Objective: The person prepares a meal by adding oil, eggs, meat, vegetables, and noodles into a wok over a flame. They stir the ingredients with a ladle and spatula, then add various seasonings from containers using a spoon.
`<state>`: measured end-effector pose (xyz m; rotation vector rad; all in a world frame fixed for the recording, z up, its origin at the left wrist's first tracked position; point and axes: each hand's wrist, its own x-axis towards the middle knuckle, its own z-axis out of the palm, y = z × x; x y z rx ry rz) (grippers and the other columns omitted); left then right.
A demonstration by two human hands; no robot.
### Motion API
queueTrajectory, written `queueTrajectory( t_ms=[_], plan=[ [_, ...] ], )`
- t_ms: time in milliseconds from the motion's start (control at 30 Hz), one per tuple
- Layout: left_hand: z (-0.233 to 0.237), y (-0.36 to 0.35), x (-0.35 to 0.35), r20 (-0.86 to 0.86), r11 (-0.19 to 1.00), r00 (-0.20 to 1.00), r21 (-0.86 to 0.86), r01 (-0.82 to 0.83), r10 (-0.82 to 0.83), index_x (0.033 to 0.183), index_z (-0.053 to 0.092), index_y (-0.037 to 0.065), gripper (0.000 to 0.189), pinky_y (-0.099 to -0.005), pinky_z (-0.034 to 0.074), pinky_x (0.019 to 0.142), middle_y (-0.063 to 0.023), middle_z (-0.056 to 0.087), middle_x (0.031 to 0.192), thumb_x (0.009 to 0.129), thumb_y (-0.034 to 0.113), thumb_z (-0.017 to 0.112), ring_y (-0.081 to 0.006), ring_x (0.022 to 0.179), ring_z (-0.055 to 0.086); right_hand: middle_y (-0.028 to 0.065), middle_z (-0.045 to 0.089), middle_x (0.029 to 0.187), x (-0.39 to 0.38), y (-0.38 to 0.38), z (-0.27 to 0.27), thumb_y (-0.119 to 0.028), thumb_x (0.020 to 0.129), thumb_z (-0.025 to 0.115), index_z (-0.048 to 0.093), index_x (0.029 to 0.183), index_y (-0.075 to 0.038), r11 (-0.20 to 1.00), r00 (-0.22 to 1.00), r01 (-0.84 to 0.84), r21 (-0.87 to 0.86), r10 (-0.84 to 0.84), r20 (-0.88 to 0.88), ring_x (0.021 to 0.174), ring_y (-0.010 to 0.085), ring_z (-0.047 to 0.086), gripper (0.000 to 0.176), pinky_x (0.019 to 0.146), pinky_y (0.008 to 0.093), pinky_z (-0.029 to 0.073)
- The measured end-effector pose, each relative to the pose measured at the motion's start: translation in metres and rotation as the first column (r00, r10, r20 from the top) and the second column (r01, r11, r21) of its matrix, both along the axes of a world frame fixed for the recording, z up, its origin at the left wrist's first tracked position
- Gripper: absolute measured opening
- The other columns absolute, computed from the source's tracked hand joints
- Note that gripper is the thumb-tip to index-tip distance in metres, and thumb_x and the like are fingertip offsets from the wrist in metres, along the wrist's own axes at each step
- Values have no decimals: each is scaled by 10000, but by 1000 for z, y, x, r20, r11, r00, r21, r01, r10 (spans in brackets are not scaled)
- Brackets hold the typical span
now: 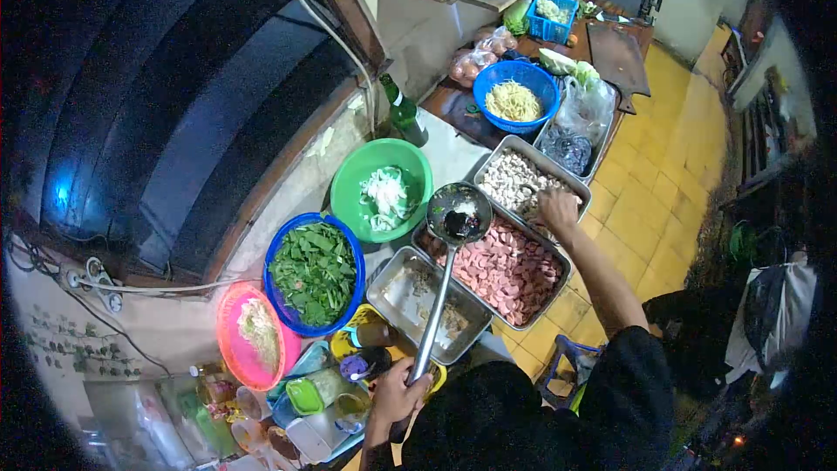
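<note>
Over trays (397, 283), left hand (399, 394) holds ladle (435, 301), seemingly level.

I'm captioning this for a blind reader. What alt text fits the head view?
Seen from above, a person's left hand holds a long ladle while the right hand reaches into a tray of pale pieces. Beside them sit a tray of pink slices and a blue bowl of greens.
</note>
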<state>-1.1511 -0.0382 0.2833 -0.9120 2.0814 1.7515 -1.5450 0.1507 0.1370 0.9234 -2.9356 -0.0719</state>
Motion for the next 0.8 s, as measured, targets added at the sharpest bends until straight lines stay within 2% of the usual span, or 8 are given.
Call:
queueTrajectory(
  t_ms=[133, 267, 333, 400, 467, 600, 667, 800],
  plan=[
    [0, 1, -7, -5, 1000, 1000, -25, 16, -16, 970, 501, 2, 213, -232, 359, 370, -14, 495, 533, 828, 128, 599, -75, 400, 463, 164, 632, 784, -16, -2, -7, -188, 737, 539, 653, 734, -75, 993, 928, 101, -63, -71, 367, 764, 300, 627, 160, 595, 401, 506],
    [-5, -4, -14, 23, 998, 999, -56, 42, -41, 924, 507, 3, 184, -236, 361, 375, -17, 501, 538, 829, 131, 598, -79, 405, 471, 178, 626, 808, -25, 13, -38, -216, 717, 597, 667, 870, -132, 897, 877, 328, -296, -173, 448, 764, 337, 618, 188, 662, 451, 490],
    [1, -2, -21, 22, 1000, 1000, 0, 22, -22, 920, 511, 5, 181, -248, 364, 377, -23, 508, 548, 830, 136, 597, -85, 409, 479, 184, 625, 820, -37, 28, -72, -191, 721, 581, 670, 928, -156, 923, 872, 324, -209, -206, 443, 756, 342, 613, 228, 673, 439, 486],
    [3, -2, -25, 18, 995, 998, -74, 61, -60, 942, 505, 2, 186, -235, 353, 354, -11, 487, 553, 822, 102, 605, -83, 397, 473, 194, 623, 808, -39, 41, -88, -139, 712, 554, 673, 916, -156, 926, 950, 216, -309, -127, 285, 743, 340, 609, 237, 669, 425, 483],
    [6, -3, -30, 17, 994, 997, -88, 70, -69, 949, 505, 7, 198, -238, 357, 364, -15, 493, 556, 825, 126, 603, -83, 402, 473, 189, 623, 793, -21, 39, -26, -104, 680, 550, 678, 917, -166, 878, 890, 350, -326, -203, 408, 734, 330, 606, 277, 655, 419, 479],
    [-3, -8, -33, 2, 996, 997, -27, 81, -81, 982, 496, 12, 229, -238, 360, 372, -21, 498, 567, 825, 140, 602, -83, 410, 475, 174, 624, 782, -24, 53, -15, -97, 655, 556, 670, 928, -149, 886, 909, 301, -352, -155, 386, 752, 324, 614, 300, 667, 433, 485],
    [-1, -5, -37, -1, 997, 997, -34, 76, -76, 993, 494, 14, 230, -237, 358, 371, -22, 501, 576, 829, 142, 593, -85, 416, 482, 176, 617, 739, -13, 48, 31, -91, 699, 511, 682, 921, -164, 857, 886, 338, -390, -150, 438, 666, 327, 608, 289, 618, 420, 480],
    [4, -4, -50, 8, 980, 990, -143, 140, -141, 961, 512, 21, 215, -272, 374, 380, -40, 508, 554, 826, 166, 595, -109, 409, 493, 153, 631, 788, 0, 38, 77, -71, 688, 493, 667, 943, -149, 876, 919, 200, -438, -12, 394, 730, 319, 606, 318, 638, 396, 484]
  ],
)
